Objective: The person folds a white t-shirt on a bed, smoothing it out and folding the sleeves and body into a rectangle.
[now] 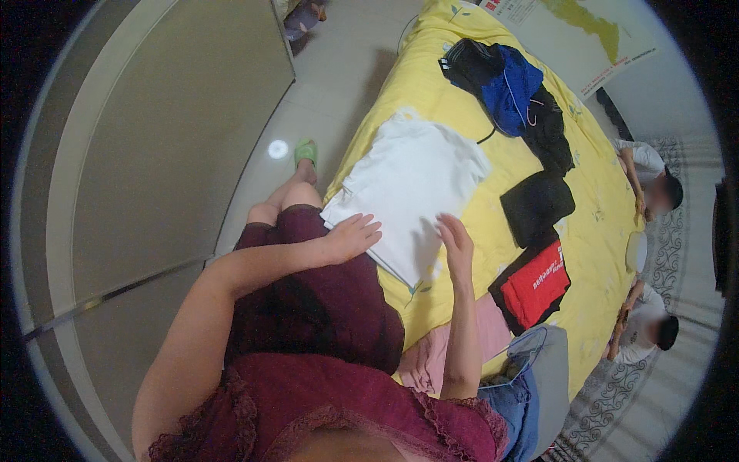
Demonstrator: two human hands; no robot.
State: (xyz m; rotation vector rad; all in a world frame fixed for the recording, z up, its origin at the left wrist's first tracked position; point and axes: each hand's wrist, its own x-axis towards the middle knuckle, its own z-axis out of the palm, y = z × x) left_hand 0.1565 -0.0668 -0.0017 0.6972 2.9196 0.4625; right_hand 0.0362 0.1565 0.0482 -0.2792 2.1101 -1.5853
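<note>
A white garment (413, 173) lies spread on the yellow bedspread (597, 231), its near end coming to a corner. My left hand (353, 238) rests at the garment's lower left edge, palm down with the fingers slightly apart, holding nothing. On the other side, my right hand (456, 239) is raised at the garment's right edge with thumb and fingers apart; whether it touches the cloth cannot be told. To the right of it are a folded black garment (537, 208) and a folded red garment (534, 286) on dark cloth. Pink cloth (488, 329) lies beneath my right forearm.
Black and blue clothes (508, 86) with a hanger lie at the bed's far end. Blue-grey clothes with a wire hanger (522, 369) are at the near right. Two people (641, 161) sit beyond the bed's right edge. A large beige panel (185, 127) stands left.
</note>
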